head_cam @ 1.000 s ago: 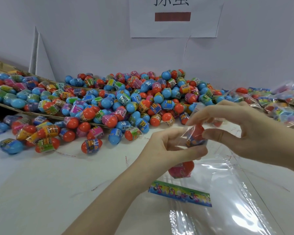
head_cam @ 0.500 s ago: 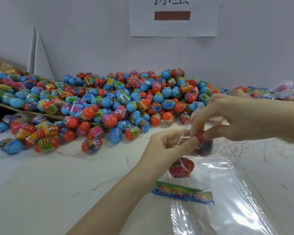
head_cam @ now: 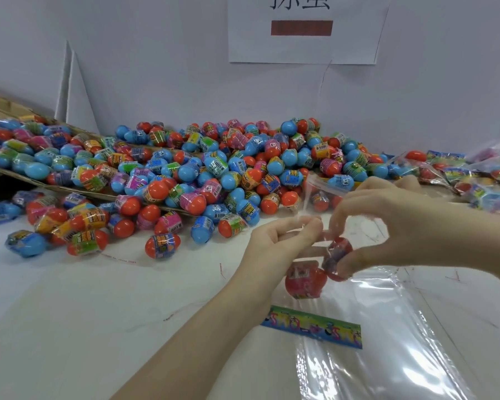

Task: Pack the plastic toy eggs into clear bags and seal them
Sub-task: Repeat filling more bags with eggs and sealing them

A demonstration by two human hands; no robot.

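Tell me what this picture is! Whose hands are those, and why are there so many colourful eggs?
There is no machine here. The picture comes from a camera worn on a person's head, so you look down at their own two hands. The left hand pinches the edge of a small clear bag. The right hand holds a red toy egg, which seems to be going into that bag. Another red egg with a pink label sits just below. Behind them lies a big pile of toy eggs, blue and red, on a white table. Flat empty bags wait in front, and filled bags lie at the far right.
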